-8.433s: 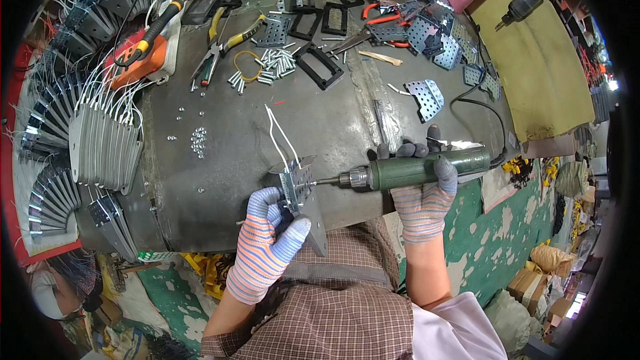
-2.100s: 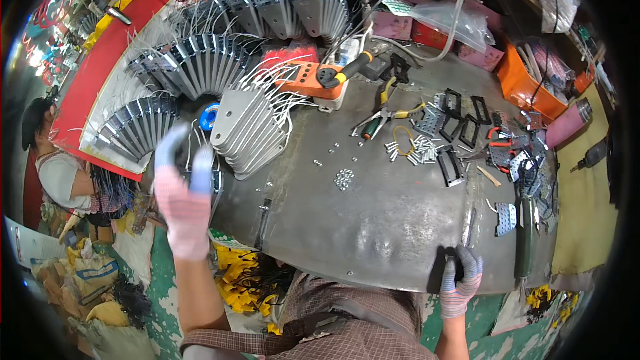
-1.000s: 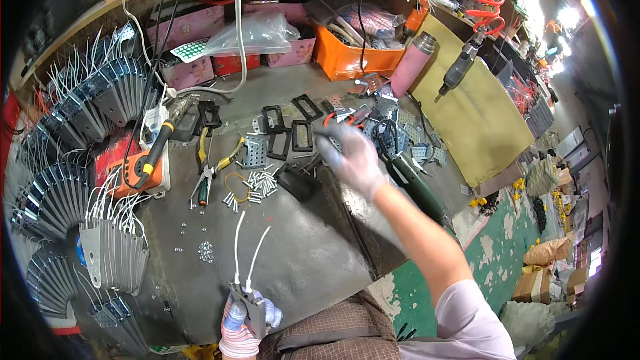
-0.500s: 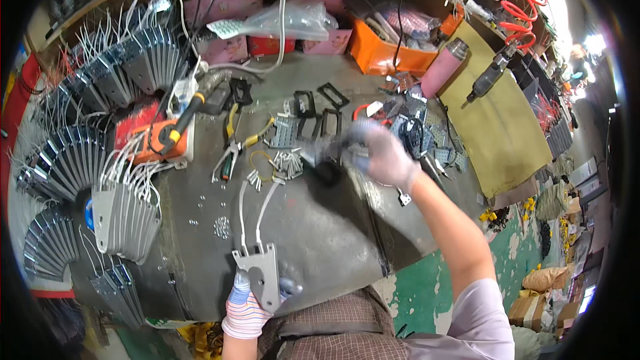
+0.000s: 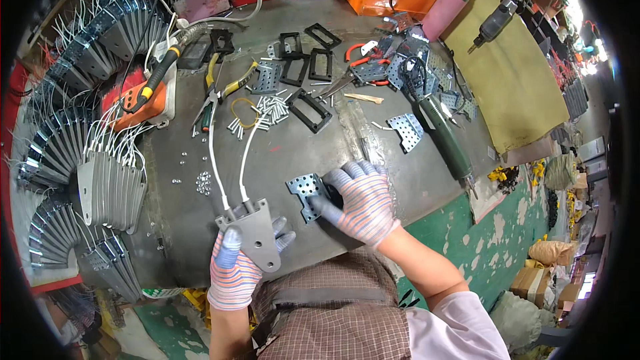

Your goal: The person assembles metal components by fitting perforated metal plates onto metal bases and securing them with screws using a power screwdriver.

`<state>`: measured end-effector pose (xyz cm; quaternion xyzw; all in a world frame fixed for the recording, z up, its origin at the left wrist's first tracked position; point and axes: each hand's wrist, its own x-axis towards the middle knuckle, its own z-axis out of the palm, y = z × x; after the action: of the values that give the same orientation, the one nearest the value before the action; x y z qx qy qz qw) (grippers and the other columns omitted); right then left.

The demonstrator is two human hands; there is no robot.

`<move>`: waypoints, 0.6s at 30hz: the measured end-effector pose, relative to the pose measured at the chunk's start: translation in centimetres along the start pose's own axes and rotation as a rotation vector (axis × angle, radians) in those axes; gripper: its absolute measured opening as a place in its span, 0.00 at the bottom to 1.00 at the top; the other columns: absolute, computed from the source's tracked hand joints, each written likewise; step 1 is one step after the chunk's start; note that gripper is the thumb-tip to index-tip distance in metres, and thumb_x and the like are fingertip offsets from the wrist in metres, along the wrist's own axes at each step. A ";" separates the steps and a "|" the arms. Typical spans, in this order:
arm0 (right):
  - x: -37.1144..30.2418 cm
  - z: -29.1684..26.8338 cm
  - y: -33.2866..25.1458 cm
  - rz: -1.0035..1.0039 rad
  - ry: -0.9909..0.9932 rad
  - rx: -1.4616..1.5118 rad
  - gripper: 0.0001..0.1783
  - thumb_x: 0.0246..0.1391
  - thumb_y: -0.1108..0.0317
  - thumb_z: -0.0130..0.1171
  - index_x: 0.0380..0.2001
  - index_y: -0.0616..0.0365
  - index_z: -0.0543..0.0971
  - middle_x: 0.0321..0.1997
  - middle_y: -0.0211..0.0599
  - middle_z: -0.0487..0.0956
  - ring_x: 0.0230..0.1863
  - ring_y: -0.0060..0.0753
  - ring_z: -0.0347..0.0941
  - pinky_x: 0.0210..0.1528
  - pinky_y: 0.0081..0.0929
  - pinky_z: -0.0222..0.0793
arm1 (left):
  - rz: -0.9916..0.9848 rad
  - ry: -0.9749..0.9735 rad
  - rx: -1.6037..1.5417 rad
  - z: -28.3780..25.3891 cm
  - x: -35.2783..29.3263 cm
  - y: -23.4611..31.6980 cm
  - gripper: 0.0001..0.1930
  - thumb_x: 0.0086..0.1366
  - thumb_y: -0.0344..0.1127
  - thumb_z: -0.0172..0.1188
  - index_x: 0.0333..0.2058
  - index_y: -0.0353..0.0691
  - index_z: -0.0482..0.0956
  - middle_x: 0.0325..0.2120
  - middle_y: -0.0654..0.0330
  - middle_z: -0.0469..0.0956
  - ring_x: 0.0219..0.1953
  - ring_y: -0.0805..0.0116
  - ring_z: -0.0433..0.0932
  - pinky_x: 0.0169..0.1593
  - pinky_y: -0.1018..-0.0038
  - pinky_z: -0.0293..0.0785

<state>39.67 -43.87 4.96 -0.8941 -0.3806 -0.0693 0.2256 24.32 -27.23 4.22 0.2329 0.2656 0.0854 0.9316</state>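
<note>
My left hand [image 5: 235, 268], in a striped knit glove, grips a flat grey metal bracket [image 5: 257, 237] near the table's front edge, thumb on its face and fingers behind. Two white wires [image 5: 212, 153] run from the bracket's top edge up across the table. To its right my right hand [image 5: 363, 203], gloved alike, pinches a small bluish perforated metal plate [image 5: 305, 195] at its right side. The plate is apart from the bracket. Something dark shows under the right hand's palm; I cannot make it out.
Loose screws [image 5: 270, 112], small nuts [image 5: 203, 183], pliers [image 5: 212, 93] and black rectangular frames [image 5: 310, 111] lie farther back. A dark green power screwdriver [image 5: 443, 137] lies at right beside another perforated plate [image 5: 405, 132]. Stacked grey brackets [image 5: 110, 190] fill the left; a pink flask [image 5: 448, 10] stands behind.
My right hand has come nearer, from the parts at mid-table, and now shows the perforated plate in its grip. My left hand still holds the bracket. The whole view has shifted.
</note>
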 end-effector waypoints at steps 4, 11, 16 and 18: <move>0.6 0.3 1.4 0.062 0.013 0.200 0.08 0.44 0.64 0.64 0.27 0.56 0.79 0.25 0.39 0.75 0.32 0.44 0.72 0.37 0.38 0.64 | 0.039 -0.005 0.139 1.3 -0.3 0.6 0.29 0.61 0.47 0.58 0.56 0.37 0.65 0.50 0.47 0.71 0.48 0.49 0.75 0.53 0.46 0.71; 1.9 -2.4 5.9 0.081 0.117 0.196 0.09 0.44 0.67 0.62 0.32 0.52 0.79 0.31 0.40 0.76 0.34 0.48 0.71 0.40 0.40 0.64 | -0.016 0.036 0.014 -1.3 0.0 0.6 0.27 0.62 0.50 0.56 0.55 0.41 0.67 0.48 0.52 0.72 0.45 0.53 0.74 0.45 0.52 0.76; 6.2 -4.3 12.5 0.050 0.238 -0.137 0.16 0.43 0.73 0.57 0.39 0.50 0.80 0.35 0.40 0.76 0.41 0.45 0.72 0.44 0.41 0.66 | -0.026 0.006 0.060 -2.0 0.4 1.0 0.32 0.59 0.52 0.57 0.56 0.38 0.66 0.50 0.50 0.71 0.44 0.52 0.75 0.46 0.50 0.76; 8.0 -5.0 13.2 0.181 0.195 -0.155 0.19 0.45 0.72 0.55 0.43 0.48 0.79 0.38 0.40 0.77 0.44 0.46 0.72 0.48 0.41 0.66 | -0.034 -0.007 -0.026 -1.3 0.2 0.7 0.27 0.62 0.50 0.56 0.54 0.40 0.68 0.48 0.52 0.73 0.42 0.54 0.76 0.40 0.54 0.79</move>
<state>54.91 -48.96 7.13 -0.9286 -0.2681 -0.1642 0.1973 23.75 -26.04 3.54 0.2167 0.2650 0.0722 0.9368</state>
